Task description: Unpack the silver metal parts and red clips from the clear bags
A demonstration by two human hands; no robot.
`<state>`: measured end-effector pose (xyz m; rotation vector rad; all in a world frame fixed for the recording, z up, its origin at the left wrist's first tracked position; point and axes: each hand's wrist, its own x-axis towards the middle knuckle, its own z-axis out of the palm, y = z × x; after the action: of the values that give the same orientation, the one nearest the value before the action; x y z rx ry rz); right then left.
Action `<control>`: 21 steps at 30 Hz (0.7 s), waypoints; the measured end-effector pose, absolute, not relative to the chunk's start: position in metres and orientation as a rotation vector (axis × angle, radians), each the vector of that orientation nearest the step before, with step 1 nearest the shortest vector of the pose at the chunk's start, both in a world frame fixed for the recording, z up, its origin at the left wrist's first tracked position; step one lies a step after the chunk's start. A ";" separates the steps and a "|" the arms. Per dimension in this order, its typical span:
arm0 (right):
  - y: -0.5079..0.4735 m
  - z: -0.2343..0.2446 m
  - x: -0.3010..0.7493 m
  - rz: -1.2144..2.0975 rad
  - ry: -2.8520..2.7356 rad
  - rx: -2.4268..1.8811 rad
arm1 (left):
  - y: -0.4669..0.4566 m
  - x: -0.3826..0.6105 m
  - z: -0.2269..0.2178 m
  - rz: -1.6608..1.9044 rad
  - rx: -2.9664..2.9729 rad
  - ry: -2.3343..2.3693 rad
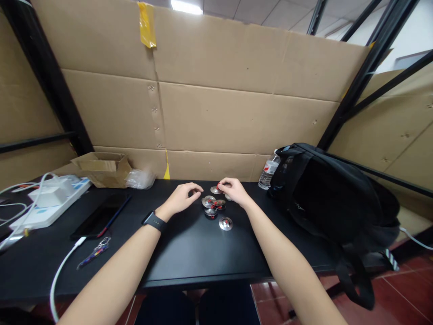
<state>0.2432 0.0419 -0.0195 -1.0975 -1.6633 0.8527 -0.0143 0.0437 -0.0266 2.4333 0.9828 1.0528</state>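
My right hand (234, 191) is closed in a pinch at the red middle of a small shiny metal disc (214, 190), which looks like a finger cymbal. Partly hidden behind this hand is another disc (228, 197). Open and empty, my left hand (185, 196) hovers at the left of the group with thumb and fingers apart. Between the hands, several such discs with red bits lie overlapping in a small pile (210, 206). One single disc (226, 223) lies nearer to me on the black table (199, 257).
On the right stand a black backpack (331, 198) and a water bottle (269, 171). To the left are a phone (101, 215) on a white cable, a keyring (96, 253), a power strip (50, 207), an open cardboard box (104, 169) and clear plastic wrap (140, 179). Cardboard walls (216, 117) enclose the back.
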 end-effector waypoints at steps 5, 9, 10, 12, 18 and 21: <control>0.026 -0.014 0.213 1.056 -1.494 -0.948 | 0.028 0.012 -0.029 1.284 2.170 0.981; 0.020 -0.016 0.203 1.166 -1.476 -0.915 | 0.026 0.016 -0.031 1.364 2.035 0.960; 0.019 -0.018 0.202 1.178 -1.468 -0.916 | 0.026 0.016 -0.030 1.364 2.038 0.966; 0.018 -0.020 0.198 1.196 -1.447 -0.912 | 0.024 0.015 -0.029 1.344 2.074 0.987; 0.015 -0.019 0.194 1.233 -1.430 -0.876 | 0.017 0.016 -0.023 1.382 2.143 1.030; 0.011 -0.014 0.196 1.266 -1.447 -0.851 | 0.015 0.018 -0.023 1.417 2.134 1.064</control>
<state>0.1961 0.0108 -0.0139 -0.8508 -1.4465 1.2657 0.0180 0.0153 -0.0232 2.1338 1.0639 1.4173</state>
